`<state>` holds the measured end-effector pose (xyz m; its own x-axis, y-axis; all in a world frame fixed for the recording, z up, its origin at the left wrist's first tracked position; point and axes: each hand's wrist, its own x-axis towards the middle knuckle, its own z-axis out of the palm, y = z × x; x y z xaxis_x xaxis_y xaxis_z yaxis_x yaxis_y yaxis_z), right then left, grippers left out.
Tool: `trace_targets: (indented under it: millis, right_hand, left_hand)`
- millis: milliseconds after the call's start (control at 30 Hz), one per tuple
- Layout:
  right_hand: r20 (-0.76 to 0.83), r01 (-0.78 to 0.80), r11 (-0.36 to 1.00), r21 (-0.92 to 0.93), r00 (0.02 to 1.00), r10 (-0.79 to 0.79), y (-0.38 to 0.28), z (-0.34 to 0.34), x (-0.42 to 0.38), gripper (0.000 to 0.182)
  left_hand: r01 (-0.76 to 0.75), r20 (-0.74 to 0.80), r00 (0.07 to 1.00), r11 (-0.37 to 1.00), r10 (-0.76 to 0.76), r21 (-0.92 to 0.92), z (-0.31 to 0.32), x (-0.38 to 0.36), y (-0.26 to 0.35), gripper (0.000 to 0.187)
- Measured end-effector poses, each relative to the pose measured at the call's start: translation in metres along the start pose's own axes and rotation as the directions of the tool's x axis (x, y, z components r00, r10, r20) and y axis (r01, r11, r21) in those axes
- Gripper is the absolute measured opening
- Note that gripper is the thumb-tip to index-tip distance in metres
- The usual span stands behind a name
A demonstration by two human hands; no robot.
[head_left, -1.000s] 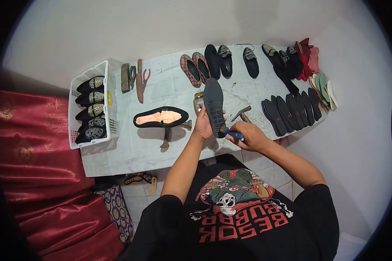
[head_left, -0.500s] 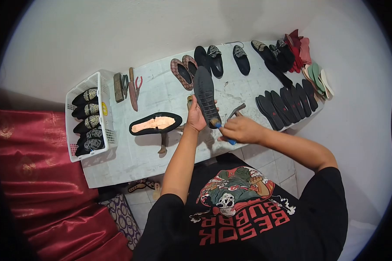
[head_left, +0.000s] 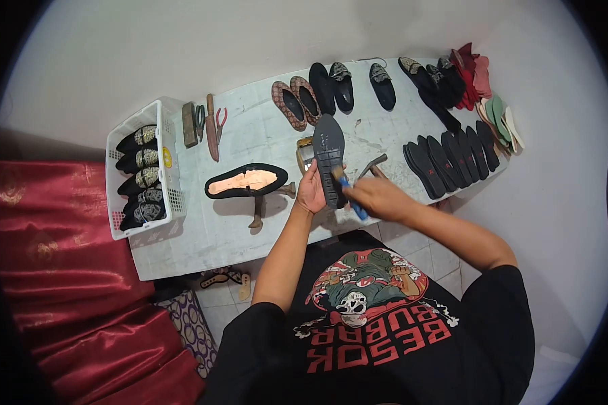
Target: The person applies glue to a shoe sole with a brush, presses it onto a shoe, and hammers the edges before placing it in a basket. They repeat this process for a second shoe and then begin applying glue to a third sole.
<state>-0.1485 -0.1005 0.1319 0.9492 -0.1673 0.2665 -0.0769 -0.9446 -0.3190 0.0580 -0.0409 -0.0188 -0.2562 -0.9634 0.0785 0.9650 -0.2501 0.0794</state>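
My left hand (head_left: 311,192) holds a black shoe sole (head_left: 328,152) upright by its edge, with the inner, gridded face showing. In my right hand (head_left: 378,198) is a brush (head_left: 352,198) with a blue handle, its bristles against the lower part of the sole. Behind the sole stands a yellowish container (head_left: 305,155), partly hidden. A hammer (head_left: 373,164) lies just beyond my right hand. To the left, a black shoe upper (head_left: 246,181) with a tan inside rests bottom-up on a metal stand (head_left: 256,212).
A white basket (head_left: 170,165) of embellished shoes is on the table's left, beside pliers (head_left: 219,125) and a knife (head_left: 212,135). Finished-looking shoes (head_left: 382,88) line the back. Black soles (head_left: 422,170) and coloured pieces (head_left: 496,115) lie at the right.
The sole has tilted more upright, and the brush has moved up along it from the lower end. The whole view has shifted slightly, uncovering more of the yellowish container.
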Motion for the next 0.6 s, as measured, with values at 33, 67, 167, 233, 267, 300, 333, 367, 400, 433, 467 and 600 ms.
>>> trace_targets:
  millis: [33, 67, 167, 233, 267, 300, 333, 367, 400, 433, 467, 600]
  right_hand:
    - [-0.003, 0.039, 0.999, 0.026, 0.999, -0.039, -0.008, 0.004, -0.009, 0.032]
    - [-0.008, 0.077, 0.996, 0.048, 0.997, -0.076, -0.015, 0.008, -0.018, 0.035]
    - [-0.019, 0.105, 0.993, 0.052, 0.994, -0.104, -0.013, -0.003, -0.016, 0.041]
    - [-0.024, 0.050, 0.999, -0.004, 0.998, -0.050, -0.011, -0.024, -0.001, 0.042]
    - [-0.116, 0.042, 0.999, -0.034, 0.992, -0.046, -0.006, -0.034, 0.015, 0.041]
    - [-0.185, 0.051, 0.998, -0.039, 0.981, -0.058, 0.006, -0.041, 0.030, 0.039]
    - [-0.254, 0.056, 0.998, -0.040, 0.965, -0.065, 0.016, -0.047, 0.043, 0.038]
    - [-0.305, 0.043, 0.998, -0.053, 0.951, -0.057, 0.025, -0.054, 0.055, 0.037]
    - [-0.355, 0.027, 0.998, -0.065, 0.934, -0.049, 0.031, -0.062, 0.064, 0.036]
    - [-0.369, -0.012, 0.999, -0.035, 0.929, -0.002, 0.031, -0.070, 0.073, 0.036]
    - [-0.365, -0.015, 0.998, -0.069, 0.931, -0.011, 0.030, -0.069, 0.075, 0.036]
    - [-0.221, 0.072, 0.978, -0.198, 0.968, -0.116, 0.026, -0.045, 0.056, 0.037]
  left_hand:
    - [-0.034, -0.027, 0.999, 0.998, 0.035, 0.053, -0.006, 0.002, 0.001, 0.059]
    - [-0.064, -0.049, 0.996, 0.992, 0.070, 0.106, -0.011, 0.005, 0.001, 0.058]
    - [-0.137, -0.097, 0.984, 0.983, 0.149, 0.124, -0.008, 0.011, 0.004, 0.058]
    - [-0.131, 0.015, 0.991, 0.989, 0.130, 0.070, -0.004, 0.015, 0.008, 0.056]
    - [-0.119, 0.001, 0.993, 0.992, 0.119, 0.029, -0.005, 0.016, 0.007, 0.056]
    - [-0.108, -0.009, 0.994, 0.994, 0.108, -0.006, -0.003, 0.021, 0.010, 0.057]
    - [-0.095, -0.024, 0.995, 0.995, 0.094, -0.042, -0.001, 0.024, 0.012, 0.057]
    - [-0.093, -0.017, 0.995, 0.994, 0.094, 0.056, 0.014, 0.026, 0.013, 0.057]
    - [-0.086, -0.002, 0.996, 0.993, 0.087, 0.080, 0.016, 0.026, 0.015, 0.057]
    - [-0.079, 0.014, 0.997, 0.992, 0.078, 0.103, 0.018, 0.028, 0.017, 0.057]
    - [-0.071, 0.034, 0.997, 0.990, 0.067, 0.122, 0.019, 0.030, 0.017, 0.057]
    - [-0.083, 0.040, 0.995, 0.992, 0.088, -0.099, 0.009, 0.041, 0.017, 0.057]
